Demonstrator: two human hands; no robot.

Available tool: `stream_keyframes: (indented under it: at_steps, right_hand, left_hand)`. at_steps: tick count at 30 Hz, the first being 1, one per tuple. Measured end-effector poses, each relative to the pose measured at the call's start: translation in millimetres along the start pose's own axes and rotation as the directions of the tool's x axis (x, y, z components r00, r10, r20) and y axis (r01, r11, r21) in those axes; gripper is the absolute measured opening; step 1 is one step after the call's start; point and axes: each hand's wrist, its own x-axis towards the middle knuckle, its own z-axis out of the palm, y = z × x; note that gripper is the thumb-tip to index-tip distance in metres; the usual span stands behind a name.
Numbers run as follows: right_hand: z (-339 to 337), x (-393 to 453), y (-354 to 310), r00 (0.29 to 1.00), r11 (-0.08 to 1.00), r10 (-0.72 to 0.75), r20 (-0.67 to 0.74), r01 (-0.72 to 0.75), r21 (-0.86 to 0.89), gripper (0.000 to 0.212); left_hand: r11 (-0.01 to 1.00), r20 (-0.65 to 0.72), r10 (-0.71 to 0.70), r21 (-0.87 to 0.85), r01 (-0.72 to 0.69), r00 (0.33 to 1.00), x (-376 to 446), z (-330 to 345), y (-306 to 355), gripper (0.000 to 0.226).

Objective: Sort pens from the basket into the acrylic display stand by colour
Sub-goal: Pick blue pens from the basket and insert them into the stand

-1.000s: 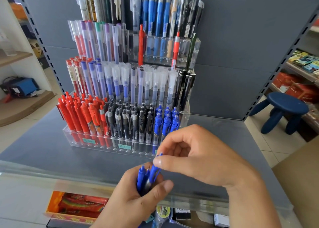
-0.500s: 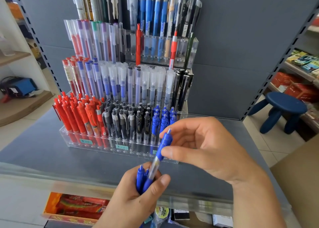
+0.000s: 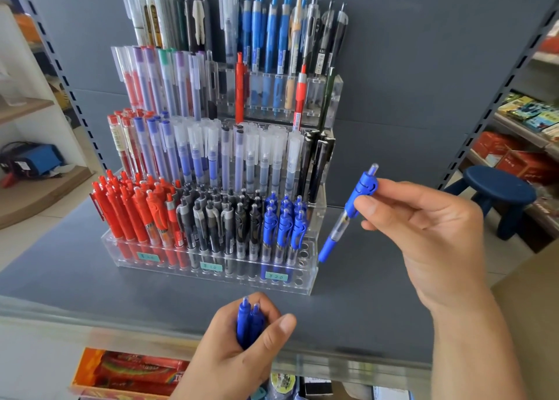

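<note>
Blue is the colour I am working through right now. My right hand (image 3: 423,218) is pinching a single blue pen (image 3: 348,215) near its clip end, thumb and fingers curled round the barrel, and the pen is hanging tilted with its grip end pointing down, just beside the right end of the acrylic display stand (image 3: 211,274) and not yet in any hole. My left hand (image 3: 242,339) is gripping a small bundle of blue pens (image 3: 246,321) upright over the near edge of the worktop (image 3: 363,309); I am counting at least two tops, though how many are really in the fist I cannot tell.

Judging by the front tier, the sorting is looking well advanced. The red pens (image 3: 130,212) are filling the left block, the black pens (image 3: 217,221) are filling the middle, and the standing blue pens (image 3: 281,224) are occupying the first columns on the right. Several empty holes (image 3: 302,250) are showing at the right end of that tier, so I am reading those as the places waiting for the pen in my right hand and the ones in my left.

The basket is not showing in this view, so I cannot say whether more pens are waiting there. The upper tiers are holding mixed pens that I am leaving alone.
</note>
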Motion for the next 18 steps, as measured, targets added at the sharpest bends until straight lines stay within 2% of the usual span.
stream_keyframes:
  at_steps: [6, 18]
  right_hand:
    - [7.7, 1.3, 9.8, 0.994, 0.996, -0.068, -0.083, 0.063, -0.067, 0.019]
    - [16.8, 4.6, 26.7, 0.998, 0.988, -0.050, -0.039, 0.044, -0.145, 0.021]
  left_hand:
    - [0.999, -0.009, 0.002, 0.046, -0.002, 1.000, 1.3, 0.1, -1.8, 0.038]
    - [1.000, 0.007, -0.015, -0.006, 0.015, 1.000, 2.3, -0.2, -1.3, 0.040]
